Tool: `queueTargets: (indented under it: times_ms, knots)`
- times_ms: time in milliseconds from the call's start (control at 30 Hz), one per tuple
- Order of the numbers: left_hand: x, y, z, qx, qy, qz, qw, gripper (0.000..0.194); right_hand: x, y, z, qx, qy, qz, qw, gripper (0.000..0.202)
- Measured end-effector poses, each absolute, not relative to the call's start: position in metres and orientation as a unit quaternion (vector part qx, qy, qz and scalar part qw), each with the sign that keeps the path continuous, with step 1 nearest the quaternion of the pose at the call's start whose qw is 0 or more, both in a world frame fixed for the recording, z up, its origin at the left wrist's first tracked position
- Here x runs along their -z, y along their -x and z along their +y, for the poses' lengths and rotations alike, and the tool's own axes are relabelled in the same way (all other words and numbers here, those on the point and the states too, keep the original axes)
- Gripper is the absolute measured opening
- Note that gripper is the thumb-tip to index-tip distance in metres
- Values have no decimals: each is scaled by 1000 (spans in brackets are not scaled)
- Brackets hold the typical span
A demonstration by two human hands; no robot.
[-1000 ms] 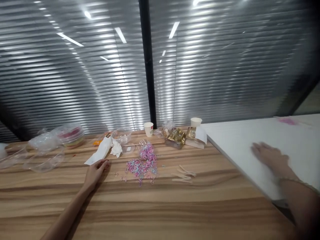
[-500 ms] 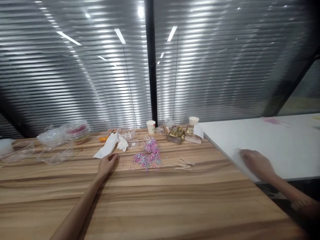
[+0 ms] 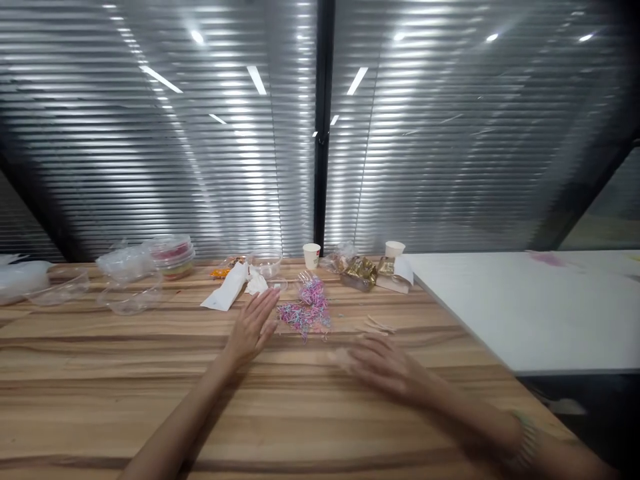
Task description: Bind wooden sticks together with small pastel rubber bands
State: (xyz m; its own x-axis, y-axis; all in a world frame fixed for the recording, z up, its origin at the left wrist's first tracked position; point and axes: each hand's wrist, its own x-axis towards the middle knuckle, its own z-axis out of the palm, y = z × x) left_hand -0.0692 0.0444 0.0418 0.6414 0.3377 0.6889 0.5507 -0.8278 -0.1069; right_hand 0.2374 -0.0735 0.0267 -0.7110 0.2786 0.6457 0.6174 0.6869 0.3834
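My left hand [image 3: 253, 325] is held with its fingers stretched out, just left of a pile of pink, purple and blue shreds [image 3: 304, 315] on the wooden table [image 3: 280, 420]. My right hand [image 3: 387, 368] is blurred by motion over the table, right of the pile and in front of some thin pale sticks [image 3: 379, 325]. Something whitish and smeared [image 3: 340, 359] shows at its fingertips; I cannot make out what it is. Beyond my left hand lie a white paper sheet [image 3: 227, 288] and a crumpled tissue [image 3: 256, 281].
Clear plastic containers [image 3: 131, 293] and stacked round tubs [image 3: 173, 257] stand at the back left. A paper cup [image 3: 311, 256], gold wrappers [image 3: 359, 273] and a second cup [image 3: 395, 249] are near the window. A white table [image 3: 520, 307] adjoins on the right.
My right hand has moved left from over the white table to the wooden one. My left hand has moved right towards the shreds, its fingers now stretched out. The view has shifted slightly.
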Motion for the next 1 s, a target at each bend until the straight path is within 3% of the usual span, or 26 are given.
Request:
queueTargets:
  times_ms: [300, 433, 667, 900, 1000]
  knots:
    - [-40, 49, 30, 201, 945, -127, 224, 59, -3, -186, -32, 251, 247, -883, 311, 30]
    - [-35, 50, 33, 183, 948, -136, 222, 57, 13, -191, -31, 183, 310, -871, 334, 28]
    - [-27, 46, 36, 146, 965, -124, 181, 57, 16, -196, -38, 113, 339, -886, 295, 36]
    - [-27, 67, 49, 178, 924, -330, 79, 49, 12, -193, -42, 120, 323, -892, 292, 27]
    - [-31, 79, 54, 144, 912, -382, 28, 34, 13, -192, -41, 125, 323, -886, 307, 28]
